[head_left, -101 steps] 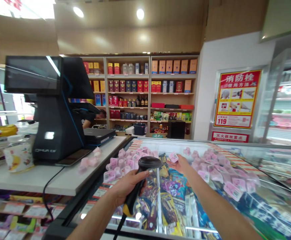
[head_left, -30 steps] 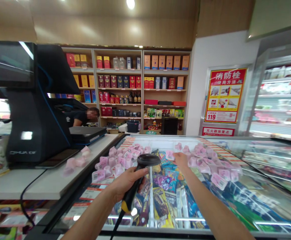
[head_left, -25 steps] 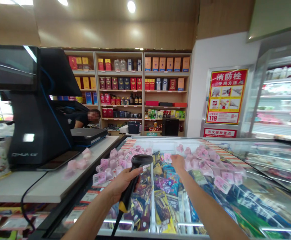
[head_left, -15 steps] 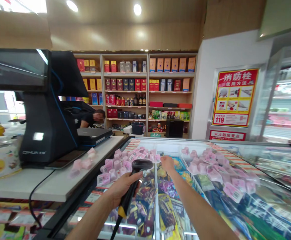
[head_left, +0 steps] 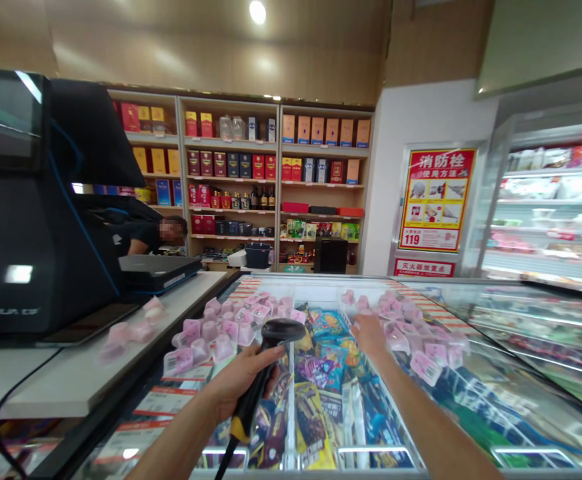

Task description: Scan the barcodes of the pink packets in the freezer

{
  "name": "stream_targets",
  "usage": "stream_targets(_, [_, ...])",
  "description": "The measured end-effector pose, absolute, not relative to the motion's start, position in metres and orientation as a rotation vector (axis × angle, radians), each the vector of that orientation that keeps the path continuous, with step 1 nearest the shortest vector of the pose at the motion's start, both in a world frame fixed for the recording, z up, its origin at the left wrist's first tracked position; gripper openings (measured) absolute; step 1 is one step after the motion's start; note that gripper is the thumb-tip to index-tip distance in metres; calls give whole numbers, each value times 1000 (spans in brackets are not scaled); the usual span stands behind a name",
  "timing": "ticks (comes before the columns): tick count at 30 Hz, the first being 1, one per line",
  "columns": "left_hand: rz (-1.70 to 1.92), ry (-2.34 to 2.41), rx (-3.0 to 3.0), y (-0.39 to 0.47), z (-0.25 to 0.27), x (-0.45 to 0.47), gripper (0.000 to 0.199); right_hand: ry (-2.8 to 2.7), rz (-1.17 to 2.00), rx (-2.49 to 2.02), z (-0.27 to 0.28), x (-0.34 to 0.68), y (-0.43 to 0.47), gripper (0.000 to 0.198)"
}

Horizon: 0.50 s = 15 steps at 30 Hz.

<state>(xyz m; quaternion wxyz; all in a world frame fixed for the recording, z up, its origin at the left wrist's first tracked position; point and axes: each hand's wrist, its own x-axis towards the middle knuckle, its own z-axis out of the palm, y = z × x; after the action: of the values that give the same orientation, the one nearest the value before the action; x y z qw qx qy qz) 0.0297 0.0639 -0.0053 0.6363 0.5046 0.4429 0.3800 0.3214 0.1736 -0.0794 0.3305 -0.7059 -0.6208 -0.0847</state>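
Note:
My left hand [head_left: 248, 377] is wrapped around the handle of a black and yellow barcode scanner [head_left: 281, 329], its head pointing up and to the right and its cable hanging below. The scanner is over the freezer, right beside a heap of pink plastic cups [head_left: 231, 328] with printed labels. My right hand [head_left: 369, 335] reaches farther forward with curled fingers, at the left edge of a second heap of pink cups [head_left: 423, 333]. Its fingertips are hidden from me, so what they grip cannot be made out. Below both hands lie wrapped ice creams [head_left: 315, 420] in wire baskets.
To the left, a white counter [head_left: 71, 380] holds a black checkout terminal [head_left: 35, 253] and several more pink cups [head_left: 133, 331]. A person [head_left: 145, 235] leans behind it. Shelves of boxes [head_left: 231, 167] line the back wall, and a refrigerated case [head_left: 551, 220] stands at the right.
The view has turned a little to the right. My right hand has moved from the left heap of cups to the right heap. The scanner remains in my left hand.

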Motion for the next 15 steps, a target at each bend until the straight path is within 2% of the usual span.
stream_targets(3, [890, 1005, 1157, 62, 1, 30, 31, -1492, -34, -1690, -83, 316, 177, 20])
stream_targets(9, [931, 942, 1141, 66, 9, 44, 30, -797, 791, -1121, -66, 299, 191, 25])
stream_targets(15, [898, 913, 1155, 70, 4, 50, 32, -577, 992, -854, -59, 292, 198, 9])
